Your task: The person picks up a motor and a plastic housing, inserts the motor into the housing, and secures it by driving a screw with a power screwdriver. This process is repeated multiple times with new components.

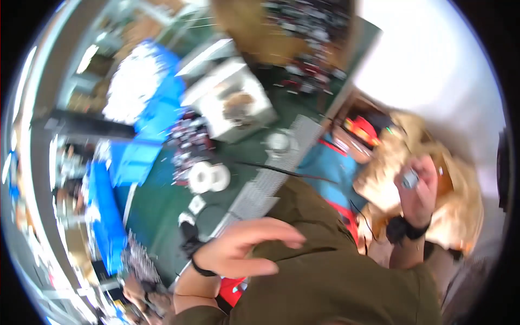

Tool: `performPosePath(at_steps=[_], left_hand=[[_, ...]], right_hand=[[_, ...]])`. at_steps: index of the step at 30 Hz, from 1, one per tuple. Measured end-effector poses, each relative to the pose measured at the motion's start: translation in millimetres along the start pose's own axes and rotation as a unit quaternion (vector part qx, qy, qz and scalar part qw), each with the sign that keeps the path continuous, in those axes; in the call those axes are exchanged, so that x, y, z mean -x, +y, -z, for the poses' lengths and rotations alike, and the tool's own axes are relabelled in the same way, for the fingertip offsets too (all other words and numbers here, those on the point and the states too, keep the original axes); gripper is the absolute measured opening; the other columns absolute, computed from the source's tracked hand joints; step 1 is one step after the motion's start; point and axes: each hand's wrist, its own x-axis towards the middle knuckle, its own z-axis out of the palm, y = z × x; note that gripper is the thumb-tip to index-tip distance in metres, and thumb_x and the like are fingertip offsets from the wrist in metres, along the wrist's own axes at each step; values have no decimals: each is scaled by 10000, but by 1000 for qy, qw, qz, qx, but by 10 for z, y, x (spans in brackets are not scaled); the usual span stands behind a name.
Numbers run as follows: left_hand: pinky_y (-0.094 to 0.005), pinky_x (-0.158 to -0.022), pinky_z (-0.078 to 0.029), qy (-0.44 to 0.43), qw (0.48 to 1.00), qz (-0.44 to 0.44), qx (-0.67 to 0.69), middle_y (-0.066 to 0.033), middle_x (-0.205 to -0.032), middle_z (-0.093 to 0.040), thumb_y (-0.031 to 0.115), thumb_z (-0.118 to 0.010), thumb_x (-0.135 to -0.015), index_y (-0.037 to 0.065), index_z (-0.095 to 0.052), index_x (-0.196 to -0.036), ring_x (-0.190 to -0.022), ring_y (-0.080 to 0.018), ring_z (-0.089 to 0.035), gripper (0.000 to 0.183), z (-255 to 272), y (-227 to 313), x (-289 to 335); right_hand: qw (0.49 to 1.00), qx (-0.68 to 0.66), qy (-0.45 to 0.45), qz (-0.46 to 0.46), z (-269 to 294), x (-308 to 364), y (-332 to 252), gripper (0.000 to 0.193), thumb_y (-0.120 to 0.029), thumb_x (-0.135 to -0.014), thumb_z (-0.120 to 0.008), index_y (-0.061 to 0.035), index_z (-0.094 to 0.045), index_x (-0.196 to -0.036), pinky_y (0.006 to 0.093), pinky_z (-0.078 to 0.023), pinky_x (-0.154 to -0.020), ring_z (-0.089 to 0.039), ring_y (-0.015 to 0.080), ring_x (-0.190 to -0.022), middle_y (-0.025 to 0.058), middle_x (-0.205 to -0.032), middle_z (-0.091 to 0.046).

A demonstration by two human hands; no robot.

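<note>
My left hand (pixel 246 246) hangs in front of my body near the bench edge, thumb and fingers apart, with nothing in it. Off to the right, my right hand (pixel 422 197) is raised over crumpled brown paper (pixel 457 203), its fingers curled round a small grey cylindrical piece (pixel 410 179). Blur hides what kind of piece it is. Each wrist wears a black band. Closest to my left hand on the bench are a small white square piece (pixel 196 205) and two white rolls (pixel 208 177).
On the green bench (pixel 154 216) stand a white open box (pixel 244 100) and piles of small dark red and silver parts (pixel 189 138). A perforated metal strip (pixel 260 187) runs along its edge. Blue bins (pixel 105 216) line the left. Another person's hand (pixel 132 290) shows at lower left.
</note>
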Motion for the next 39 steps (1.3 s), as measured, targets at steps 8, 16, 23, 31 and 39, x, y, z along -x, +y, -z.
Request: performPosePath(at_steps=[8, 16, 23, 31, 39], left_hand=[[-294, -722, -484, 678, 573, -37, -459, -111, -899, -629, 163, -519, -913, -12, -601, -1016, -751, -218, -613, 219, 1695, 968, 1669], [-414, -834, -462, 313, 768, 276, -486, -215, -1042, -591, 226, -644, -758, 45, -538, -1182, -975, -376, -575, 473, 4290, 794, 1689], [-410, -841, -466, 307, 571, 204, -734, -210, -1055, -609, 348, -673, -691, 119, -530, -1227, -977, -347, -587, 601, 4656, 65, 1162], [-407, -894, -445, 440, 671, 187, -567, -263, -1137, -564, 366, -647, -729, -26, -459, -1256, -1076, -349, -555, 683, 4555, 149, 1642], [-330, -787, -476, 390, 795, 38, -463, -122, -1058, -590, 55, -583, -714, 21, -516, -1157, -915, -220, -592, 449, 1738, 625, 1549]], right_hand=[[994, -21, -96, -39, -591, -405, 213, 323, -171, -807, -654, -63, -433, -1016, 226, -378, -586, -461, 111, -728, 76, -893, -485], [977, -68, -197, -50, -1397, -769, 406, 341, -150, -777, -691, -95, -370, -878, 246, -313, -446, -408, 119, -544, 59, -713, -431], [935, -5, -353, -36, -1719, -968, 681, 326, -64, -701, -723, -7, -449, -869, 313, -382, -448, -480, 207, -529, 151, -738, -524], [922, -14, -371, -112, -2010, -879, 787, 290, -32, -621, -789, 39, -596, -826, 366, -500, -621, -616, 283, -683, 195, -767, -614], [938, -1, -262, -225, -2281, -707, 864, 436, -44, -710, -713, 7, -476, -1072, 302, -482, -723, -578, 224, -886, 133, -955, -558]])
